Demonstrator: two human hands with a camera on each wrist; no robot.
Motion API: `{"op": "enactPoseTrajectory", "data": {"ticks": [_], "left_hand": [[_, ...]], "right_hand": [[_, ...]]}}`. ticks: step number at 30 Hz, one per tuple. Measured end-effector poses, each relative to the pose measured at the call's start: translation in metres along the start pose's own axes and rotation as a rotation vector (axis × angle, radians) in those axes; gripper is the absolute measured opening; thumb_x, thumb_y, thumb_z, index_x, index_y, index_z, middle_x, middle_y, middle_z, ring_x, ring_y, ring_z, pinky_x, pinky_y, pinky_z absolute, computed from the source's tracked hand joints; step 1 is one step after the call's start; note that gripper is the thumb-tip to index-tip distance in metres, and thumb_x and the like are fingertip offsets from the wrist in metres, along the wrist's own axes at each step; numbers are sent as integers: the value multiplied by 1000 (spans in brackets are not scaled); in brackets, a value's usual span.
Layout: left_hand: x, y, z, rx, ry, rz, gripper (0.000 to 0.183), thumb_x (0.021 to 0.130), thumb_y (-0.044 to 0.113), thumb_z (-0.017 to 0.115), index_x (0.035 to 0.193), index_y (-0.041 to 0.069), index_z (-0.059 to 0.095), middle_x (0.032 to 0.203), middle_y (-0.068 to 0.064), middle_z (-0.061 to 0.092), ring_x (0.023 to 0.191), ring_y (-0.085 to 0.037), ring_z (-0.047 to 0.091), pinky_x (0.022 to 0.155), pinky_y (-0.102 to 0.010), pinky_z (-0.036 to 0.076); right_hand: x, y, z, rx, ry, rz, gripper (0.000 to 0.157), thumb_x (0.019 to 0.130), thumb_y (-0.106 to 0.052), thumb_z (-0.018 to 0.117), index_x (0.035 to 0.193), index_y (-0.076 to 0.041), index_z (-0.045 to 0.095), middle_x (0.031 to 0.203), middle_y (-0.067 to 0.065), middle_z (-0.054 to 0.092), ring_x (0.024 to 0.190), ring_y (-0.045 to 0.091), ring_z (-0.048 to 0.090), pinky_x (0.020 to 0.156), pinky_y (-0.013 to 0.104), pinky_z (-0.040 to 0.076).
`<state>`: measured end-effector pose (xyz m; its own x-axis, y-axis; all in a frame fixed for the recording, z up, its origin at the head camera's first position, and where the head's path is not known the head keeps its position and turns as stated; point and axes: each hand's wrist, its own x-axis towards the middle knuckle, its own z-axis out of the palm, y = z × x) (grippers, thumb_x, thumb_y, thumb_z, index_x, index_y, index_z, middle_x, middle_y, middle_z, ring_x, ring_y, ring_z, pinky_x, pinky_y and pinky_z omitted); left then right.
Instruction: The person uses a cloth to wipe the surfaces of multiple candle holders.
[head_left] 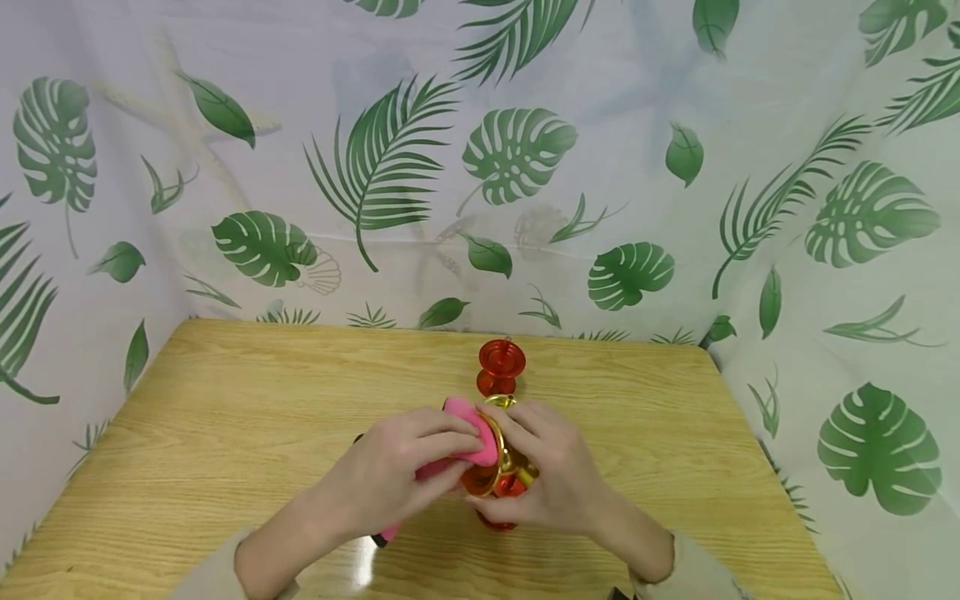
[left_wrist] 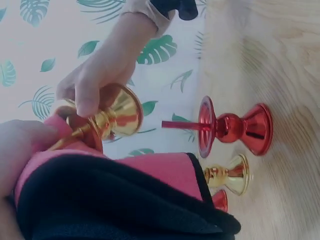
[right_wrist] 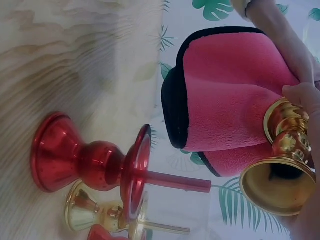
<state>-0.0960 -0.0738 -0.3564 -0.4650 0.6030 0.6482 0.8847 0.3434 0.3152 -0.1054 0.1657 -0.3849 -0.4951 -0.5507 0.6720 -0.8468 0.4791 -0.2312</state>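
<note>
My left hand (head_left: 405,457) pinches a pink cloth (head_left: 467,417) and presses it against the dish of a gold candlestick (head_left: 512,458). My right hand (head_left: 561,471) grips that candlestick, raised and tilted above the table. In the right wrist view the candlestick's hollow base (right_wrist: 280,192) faces the camera, while the cloth hangs beside it with its black edging showing. Below the hands a red candlestick (right_wrist: 102,162) stands upright, with a spike rising from its dish; in the head view the hands partly cover it.
Behind the hands, a second gold candlestick (left_wrist: 232,175) and another red one (head_left: 501,367) stand in line on the wooden table (head_left: 262,400). A leaf-patterned curtain (head_left: 420,275) closes off the back and sides.
</note>
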Motion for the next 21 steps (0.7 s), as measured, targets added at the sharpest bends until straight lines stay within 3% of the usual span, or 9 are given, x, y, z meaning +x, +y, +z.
{"op": "enactPoseTrajectory", "data": {"ticks": [6,14,21], "left_hand": [[-7,-3,-5,28,-22,73,39,78,2,91,114,8,78,113,-3,77,104,-16,76,95,-22,62],[-12,-4,-13,0,4,54,27,85,1,83,111,8,80,114,-3,79,104,-16,77,94,-23,63],[-12,-5,-18,-22,54,69,28,85,-3,82,111,7,80,113,-5,80,102,-18,78,91,-21,63]], "right_hand": [[1,0,-2,9,-29,-10,86,63,-42,99,134,-5,69,107,2,73,89,12,63,74,21,55],[-4,2,-3,-20,-38,12,85,64,-42,97,136,-7,68,102,1,71,87,11,61,73,21,57],[-7,5,-4,-26,-41,40,86,65,-42,97,138,-8,67,103,1,71,86,10,59,72,20,55]]}}
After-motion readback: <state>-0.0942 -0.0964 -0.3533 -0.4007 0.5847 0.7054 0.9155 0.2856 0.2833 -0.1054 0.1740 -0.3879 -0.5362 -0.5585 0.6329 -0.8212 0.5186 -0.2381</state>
